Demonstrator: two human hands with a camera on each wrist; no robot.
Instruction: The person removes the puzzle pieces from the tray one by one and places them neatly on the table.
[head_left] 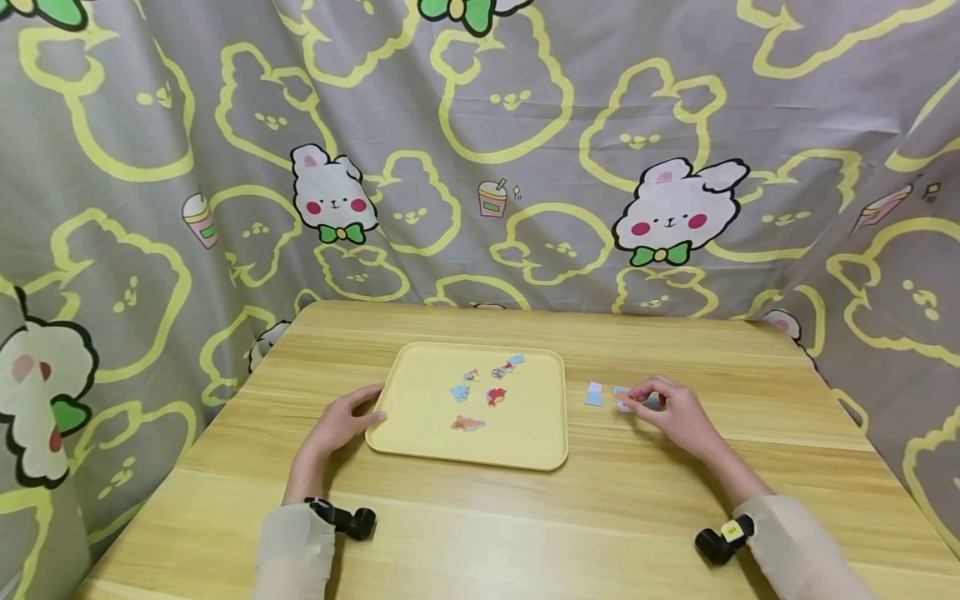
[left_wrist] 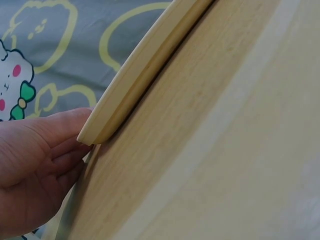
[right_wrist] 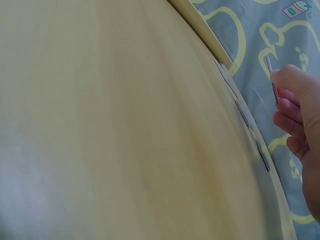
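My left hand [head_left: 343,423] grips the left edge of a yellow tray [head_left: 525,442], its thumb on the rim and its other fingers curled beside and below it. On the tray lie several small printed puzzle pieces, among them a red one [head_left: 496,397], an orange one [head_left: 468,423] and light-blue ones [head_left: 460,391]. Right of the tray, my right hand [head_left: 678,417] pinches a thin flat puzzle piece [right_wrist: 272,82], seen edge-on in the right wrist view. Its printed face is mostly hidden by the fingers. Below the hand, flat pieces [right_wrist: 243,114] lie in a row on the table.
The wooden table [head_left: 480,533] reaches back to a grey curtain [head_left: 420,108] with yellow outlines and white bunny heads. A pink-and-blue piece [head_left: 594,393] lies just beyond the tray's right edge. Both wrists wear a small black camera [head_left: 348,521].
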